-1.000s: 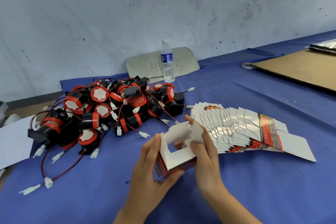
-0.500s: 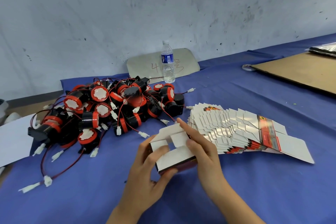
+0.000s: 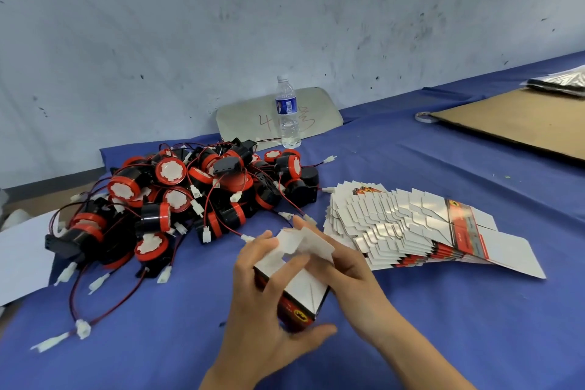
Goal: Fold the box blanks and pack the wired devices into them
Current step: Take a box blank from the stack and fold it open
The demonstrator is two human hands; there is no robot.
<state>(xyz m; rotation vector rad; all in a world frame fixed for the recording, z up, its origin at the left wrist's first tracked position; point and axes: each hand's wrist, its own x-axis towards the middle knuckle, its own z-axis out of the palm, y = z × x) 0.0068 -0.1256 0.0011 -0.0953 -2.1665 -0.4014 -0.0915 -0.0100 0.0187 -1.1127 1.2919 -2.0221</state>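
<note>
A small box (image 3: 304,294), white inside with red and black print outside, is held above the blue table between both hands. My left hand (image 3: 266,304) grips it from the left, thumb under its near end and fingers over the white flaps. My right hand (image 3: 345,266) holds the far right side, fingers curled on the top flaps. A fanned stack of flat box blanks (image 3: 408,228) lies just right of the hands. A heap of black and red round wired devices (image 3: 190,199) with white connectors sits to the left and behind.
A water bottle (image 3: 287,112) stands behind the heap, in front of a grey board (image 3: 319,114) leaning on the wall. A brown cardboard sheet (image 3: 519,119) and a tape roll (image 3: 425,117) lie far right. White paper (image 3: 19,256) covers the table's left edge.
The box's open flaps have been pressed down and folded inward. Both hands turned the box so its printed end now faces me, and my left thumb has moved under it.
</note>
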